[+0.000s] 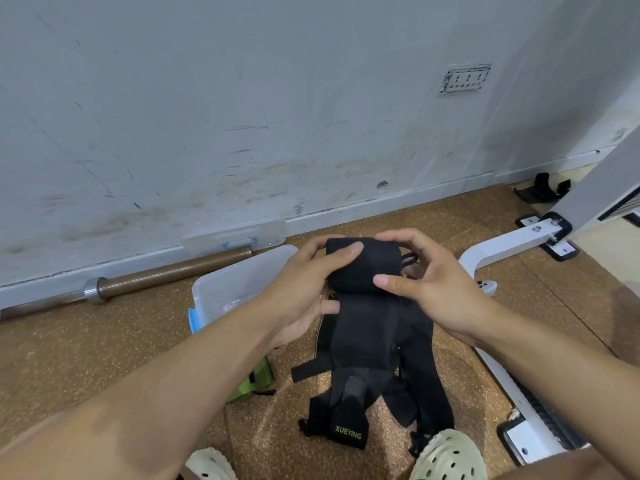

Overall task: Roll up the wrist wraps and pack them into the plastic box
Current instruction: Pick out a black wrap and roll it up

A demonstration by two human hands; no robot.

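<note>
Both hands grip my half-rolled wrist wrap (363,268): left hand (304,285) and right hand (433,289) pinch the roll mid-air over the floor (104,358). Risk: loose tail (360,341) slackens, roll unwinds. Plastic box (239,285) sits open, just left.

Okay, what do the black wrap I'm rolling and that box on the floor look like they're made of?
The wrist wrap, held in the left hand and right hand: matte black woven fabric, probably elastic, since it bends softly into a roll. The box: translucent, smooth plastic with a glossy sheen and a blue latch.
</note>
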